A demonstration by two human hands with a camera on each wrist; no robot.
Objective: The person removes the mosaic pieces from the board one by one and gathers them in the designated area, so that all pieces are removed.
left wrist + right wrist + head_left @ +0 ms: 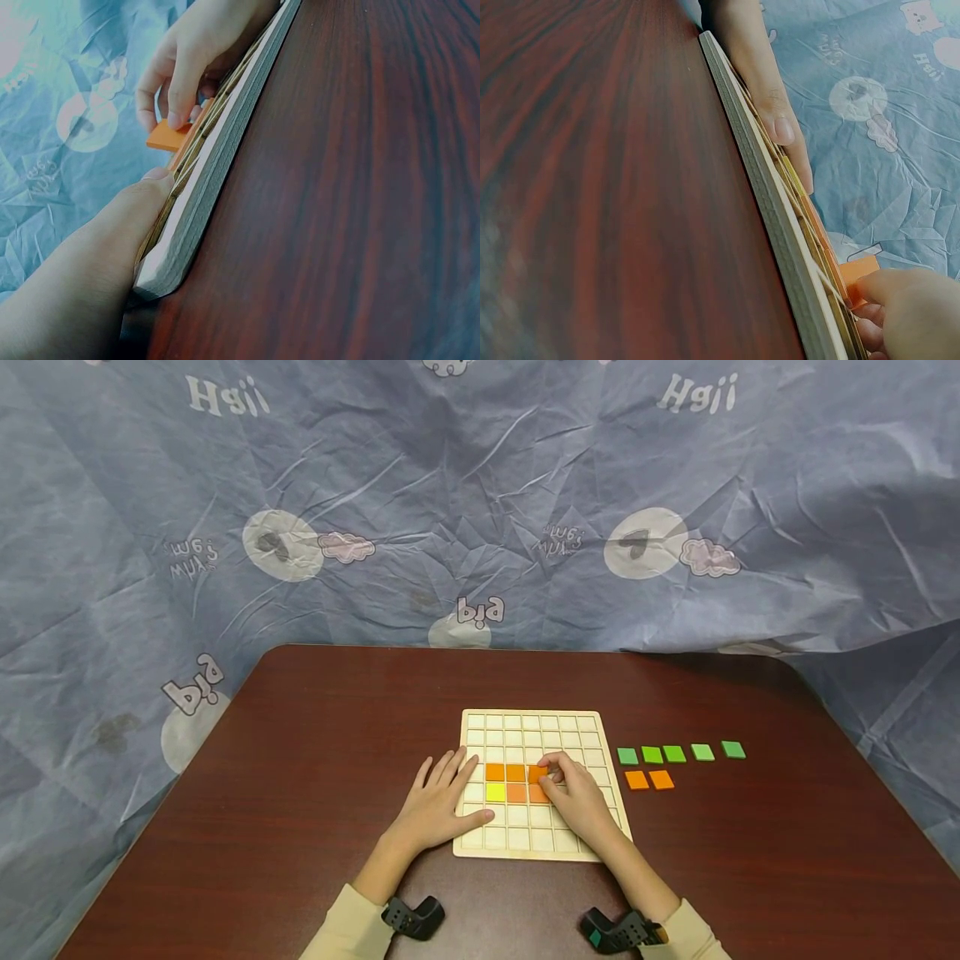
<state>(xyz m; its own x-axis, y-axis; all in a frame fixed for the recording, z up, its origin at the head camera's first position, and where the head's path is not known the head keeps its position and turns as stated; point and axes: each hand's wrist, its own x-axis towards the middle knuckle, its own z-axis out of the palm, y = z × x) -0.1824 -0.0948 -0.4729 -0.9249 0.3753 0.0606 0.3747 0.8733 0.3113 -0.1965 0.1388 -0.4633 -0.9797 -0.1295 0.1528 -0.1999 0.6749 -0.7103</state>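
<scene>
A pale wooden grid board (521,841) lies on the table. My left hand (437,806) rests on its left side, fingers spread, thumb along the lower cells. Between thumb and fingers, my right hand (577,797) pinches an orange square tile (166,136), tilted up from the board in both wrist views. In the head view this tile is over the cell right of two orange tiles (505,772). Below them sit a yellow tile (495,792) and a light orange tile (516,793). Another light orange tile (537,794) is partly covered by my right hand.
Right of the board, several green tiles (673,754) form a loose row, with two orange tiles (649,780) just in front. The dark red-brown table (337,735) ends at a grey-blue printed cloth (480,485) hanging behind it.
</scene>
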